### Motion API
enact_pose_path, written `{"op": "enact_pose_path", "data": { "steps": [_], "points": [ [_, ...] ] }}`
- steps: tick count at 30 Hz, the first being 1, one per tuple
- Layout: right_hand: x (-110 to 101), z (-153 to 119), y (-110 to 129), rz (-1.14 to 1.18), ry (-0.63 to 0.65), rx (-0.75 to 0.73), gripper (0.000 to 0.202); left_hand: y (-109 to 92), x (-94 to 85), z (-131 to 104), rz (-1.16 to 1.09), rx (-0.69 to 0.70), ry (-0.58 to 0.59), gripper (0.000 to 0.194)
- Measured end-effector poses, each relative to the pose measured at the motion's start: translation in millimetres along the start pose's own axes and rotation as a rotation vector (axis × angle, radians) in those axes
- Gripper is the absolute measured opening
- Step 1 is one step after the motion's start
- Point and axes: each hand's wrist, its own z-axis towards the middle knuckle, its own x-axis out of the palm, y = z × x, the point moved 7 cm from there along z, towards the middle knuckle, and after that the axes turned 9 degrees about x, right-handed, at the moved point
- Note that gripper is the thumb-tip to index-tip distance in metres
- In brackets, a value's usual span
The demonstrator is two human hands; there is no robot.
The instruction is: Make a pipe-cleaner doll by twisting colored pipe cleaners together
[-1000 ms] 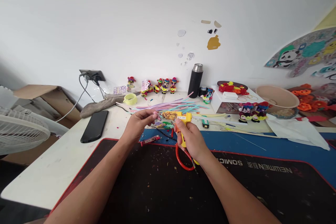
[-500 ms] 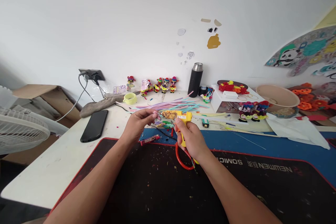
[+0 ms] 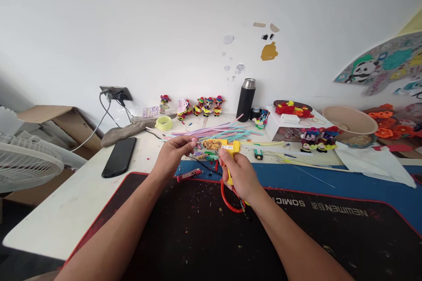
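Note:
My right hand [image 3: 242, 175] is wrapped round a yellow hot glue gun [image 3: 227, 143], whose brown-stained front end points left. A red-handled tool [image 3: 231, 207], perhaps scissors, hangs below the same hand; its upper part is hidden by the fingers. My left hand [image 3: 171, 156] pinches a small pink piece [image 3: 194, 139] right at the glue gun's nozzle. Whether the two touch I cannot tell. Under the nozzle lie several bits of green and coloured fuzzy stems [image 3: 211, 156]. A pink-red tube [image 3: 189, 175] rests on the mat's far edge below my left hand.
A black desk mat [image 3: 198, 237] lies below my arms. Behind are pipe cleaners [image 3: 217, 131], small figures [image 3: 208, 106], a black flask [image 3: 245, 101] and a yellow tape roll [image 3: 164, 123]. A phone [image 3: 119, 157] and a fan [image 3: 29, 162] are left; a bowl [image 3: 349, 119] is right.
Hardly anything differs. The view has shifted very slightly, and the small pink piece and the glue gun's nozzle stay close together in my hands.

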Motion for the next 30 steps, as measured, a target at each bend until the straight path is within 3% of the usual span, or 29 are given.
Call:
{"op": "enact_pose_path", "data": {
  "steps": [13,25,30],
  "points": [
    [-1.5,0.9,-1.9,-0.010,-0.017,0.008,0.055,-1.3,-0.4,0.8,-0.025,0.012,-0.010,0.024],
    [4.4,2.7,1.3,0.118,0.129,0.018,0.055,-1.4,-0.8,0.3,-0.041,0.010,-0.011,0.026],
    [3.7,2.1,1.6,0.110,0.109,0.022,0.057,-0.8,-0.9,0.5,-0.028,0.011,-0.004,0.026]
  ]
}}
